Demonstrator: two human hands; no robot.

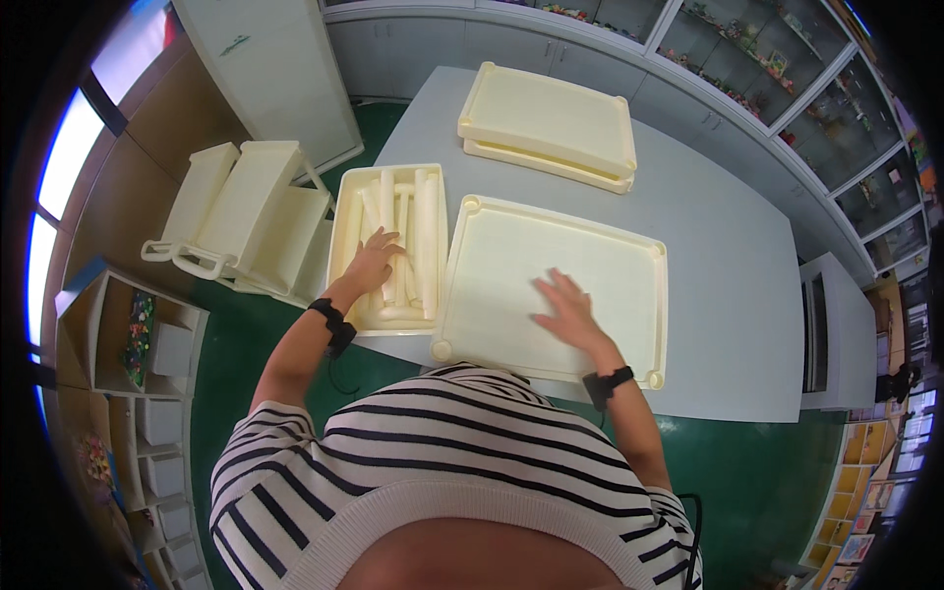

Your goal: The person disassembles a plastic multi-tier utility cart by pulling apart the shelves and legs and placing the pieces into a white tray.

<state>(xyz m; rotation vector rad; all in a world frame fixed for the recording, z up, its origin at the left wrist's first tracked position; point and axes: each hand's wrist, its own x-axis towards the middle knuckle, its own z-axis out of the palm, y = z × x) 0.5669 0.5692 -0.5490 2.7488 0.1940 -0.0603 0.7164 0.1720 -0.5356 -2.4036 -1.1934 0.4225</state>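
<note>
My left hand (372,264) reaches into a cream plastic bin (340,216) at the left of the table, its fingers apart over several cream tubes (430,226). The fingertips seem to rest on the tubes, without a grip around any. A large cream shelf tray (492,285) with round corner sockets lies flat in front of me, next to the bin. Above its middle is my right hand (568,313), slightly blurred, with fingers spread and nothing in them. Whether that palm touches the tray I cannot tell.
Two more cream trays (551,118) lie stacked at the table's far side. The grey table (728,285) extends to the right. A cream cart (246,216) stands on the green floor at the left. Glass-fronted cabinets (747,59) line the back, and low shelves (147,433) stand at lower left.
</note>
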